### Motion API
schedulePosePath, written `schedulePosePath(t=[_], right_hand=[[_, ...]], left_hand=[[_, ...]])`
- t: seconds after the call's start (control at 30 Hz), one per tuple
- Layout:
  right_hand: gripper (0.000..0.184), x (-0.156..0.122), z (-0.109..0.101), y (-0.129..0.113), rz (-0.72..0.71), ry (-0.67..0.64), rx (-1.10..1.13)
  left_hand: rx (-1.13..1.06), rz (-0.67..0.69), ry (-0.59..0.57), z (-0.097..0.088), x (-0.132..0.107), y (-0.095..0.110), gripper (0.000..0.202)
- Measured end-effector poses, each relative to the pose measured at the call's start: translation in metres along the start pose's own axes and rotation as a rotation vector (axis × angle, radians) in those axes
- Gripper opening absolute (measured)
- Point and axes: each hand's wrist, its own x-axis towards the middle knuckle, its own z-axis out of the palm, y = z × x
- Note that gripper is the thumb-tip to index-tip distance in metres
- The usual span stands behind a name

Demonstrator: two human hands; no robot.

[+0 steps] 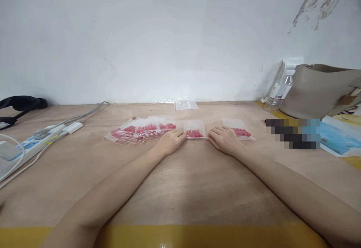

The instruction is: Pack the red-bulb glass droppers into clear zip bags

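Note:
In front of me a small clear zip bag [193, 127] lies flat, with several red pieces in a row near its closer edge and pale streaks above them. My left hand [172, 141] has its fingers closed at the bag's near left corner. At the near right corner, my right hand [223, 139] pinches the edge. To the left, an overlapping pile of similar bags [141, 128] with red contents reaches close to my left hand. Another such bag [239, 128] lies just beyond my right hand, partly covered by it. My fingertips are hard to make out.
A flat clear bag [186, 105] lies by the wall. On the left are a white power strip [28, 146] with cables and a black strap-like object [22, 105]. A plastic bottle [279, 90], a beige bag [318, 90] and a blue packet [341, 135] occupy the right.

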Motion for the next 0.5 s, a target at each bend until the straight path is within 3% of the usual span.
schedulePosePath(t=[0.03, 0.17, 0.27, 0.33, 0.4, 0.5], right_hand=[[0.023, -0.001, -0.005, 0.005, 0.021, -0.023, 0.03], [0.051, -0.014, -0.025, 0.044, 0.173, -0.169, 0.06], [0.03, -0.025, -0.029, 0.069, 0.224, -0.347, 0.112], [0.016, -0.029, -0.025, 0.074, 0.207, -0.399, 0.16], [0.017, -0.028, -0.017, 0.07, 0.232, -0.343, 0.176], [0.019, -0.022, -0.003, 0.059, 0.466, -0.106, 0.2]], left_hand=[[-0.005, -0.016, 0.003, -0.001, 0.0, 0.0, 0.019], [-0.01, -0.045, 0.021, -0.003, 0.003, 0.002, 0.025], [0.007, -0.008, -0.015, 0.0, 0.006, 0.002, 0.025], [-0.001, 0.009, -0.065, 0.001, 0.007, 0.001, 0.025], [-0.028, 0.008, -0.118, 0.0, 0.007, 0.002, 0.026], [-0.117, -0.039, -0.155, -0.001, 0.01, 0.008, 0.029]])
